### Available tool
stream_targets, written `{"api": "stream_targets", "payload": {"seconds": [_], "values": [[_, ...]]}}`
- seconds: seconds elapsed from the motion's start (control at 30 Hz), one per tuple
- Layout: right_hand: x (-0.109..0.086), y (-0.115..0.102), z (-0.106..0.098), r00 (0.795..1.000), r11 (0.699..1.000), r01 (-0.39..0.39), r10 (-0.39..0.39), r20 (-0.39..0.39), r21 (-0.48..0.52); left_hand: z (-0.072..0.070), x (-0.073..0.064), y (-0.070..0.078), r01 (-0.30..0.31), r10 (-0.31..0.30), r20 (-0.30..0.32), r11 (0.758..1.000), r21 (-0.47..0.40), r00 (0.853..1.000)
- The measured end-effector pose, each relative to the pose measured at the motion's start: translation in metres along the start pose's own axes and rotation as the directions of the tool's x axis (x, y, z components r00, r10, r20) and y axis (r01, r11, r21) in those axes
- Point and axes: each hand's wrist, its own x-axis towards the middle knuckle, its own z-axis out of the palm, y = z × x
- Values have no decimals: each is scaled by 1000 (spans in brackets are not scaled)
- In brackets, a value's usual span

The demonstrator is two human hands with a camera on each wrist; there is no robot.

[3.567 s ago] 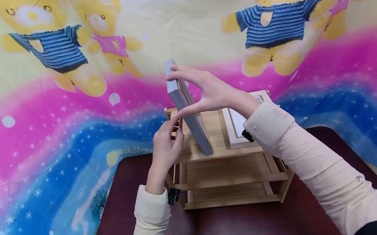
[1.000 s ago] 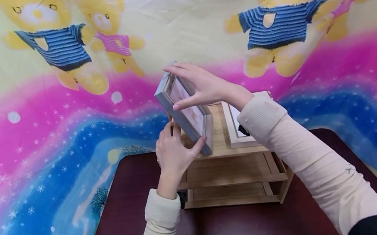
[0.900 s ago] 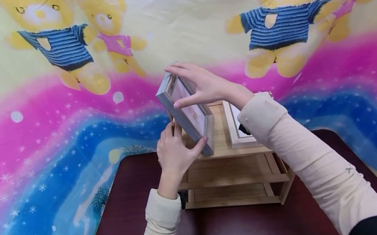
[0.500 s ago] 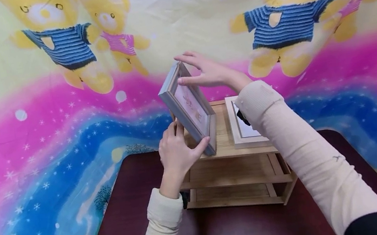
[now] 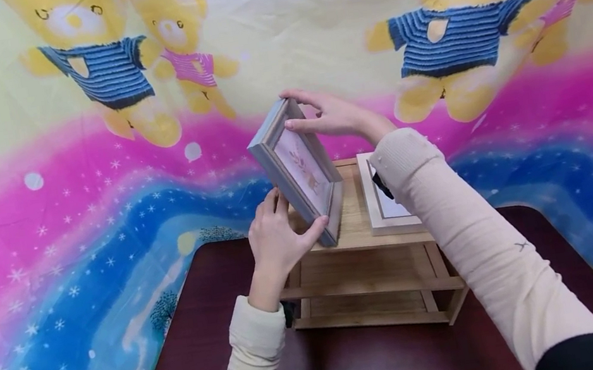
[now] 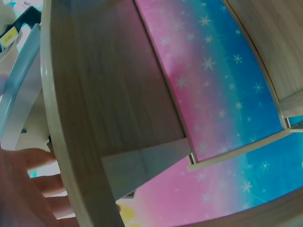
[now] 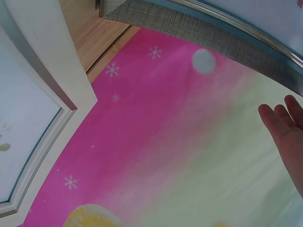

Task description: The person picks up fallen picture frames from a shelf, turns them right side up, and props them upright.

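Observation:
A grey picture frame (image 5: 304,177) with a pinkish plant print leans back on the left part of a wooden rack's top shelf (image 5: 355,221). My left hand (image 5: 279,242) holds its near lower side, thumb on the front edge and fingers behind. My right hand (image 5: 335,116) pinches the upper edge, thumb on the front, fingers over the top. In the left wrist view, the left hand's fingers (image 6: 47,184) show beside the rack's end panel (image 6: 118,85). In the right wrist view, the right hand's fingers (image 7: 279,116) lie near the grey frame's edge (image 7: 203,40).
A white picture frame (image 5: 395,227) lies on the shelf's right side, partly hidden by the right sleeve (image 5: 450,213). Slatted lower tiers (image 5: 366,267) open toward me. The rack stands on a dark red table (image 5: 358,367), with a teddy bear-printed cloth (image 5: 296,31) behind.
The grey frame has turned from nearly edge-on to show its print. My left hand has taken hold of its lower side, while the right has shifted along the upper edge, rightward.

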Motion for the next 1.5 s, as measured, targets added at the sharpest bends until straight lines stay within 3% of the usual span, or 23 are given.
{"api": "stream_targets", "payload": {"seconds": [0.1, 0.3, 0.63, 0.73, 0.8, 0.87, 0.97, 1.07, 1.17, 1.27, 1.37, 1.5], "values": [[-1, 2, -1, 1000, 1000, -24, 24, -4, 12, -4, 2, -4, 34, -31, 88, 999, -32, 996], [-4, 5, -2, 1000, 995, -26, 25, 6, 96, -11, 7, -12, 95, -71, 241, 992, -89, 968], [-7, 6, -7, 999, 985, -49, 46, 23, 167, -19, 16, -31, 133, -54, 383, 974, -182, 922], [-9, 6, -8, 998, 983, -57, 53, 30, 176, -20, 17, -34, 141, -45, 397, 966, -215, 917], [-11, 6, -8, 998, 983, -62, 58, 29, 172, -19, 17, -36, 130, -30, 378, 962, -242, 925], [-13, 7, -9, 998, 985, -68, 65, 26, 161, -18, 16, -37, 108, -15, 330, 958, -265, 944], [-15, 9, -11, 997, 987, -75, 73, 18, 140, -15, 14, -39, 45, 21, 203, 947, -317, 979], [-17, 11, -13, 998, 990, -70, 69, 9, 123, -12, 11, -39, -34, 61, 58, 919, -392, 996], [-20, 12, -15, 998, 993, -66, 66, 0, 102, -9, 10, -40, -110, 92, -60, 880, -462, 994], [-23, 13, -16, 998, 993, -64, 65, -8, 95, -7, 9, -40, -153, 100, -133, 854, -497, 986], [-25, 13, -16, 998, 994, -59, 61, -15, 92, -6, 8, -41, -171, 98, -164, 831, -529, 982], [-28, 13, -17, 998, 995, -50, 53, -29, 92, -6, 9, -42, -160, 89, -146, 788, -595, 985]]}}
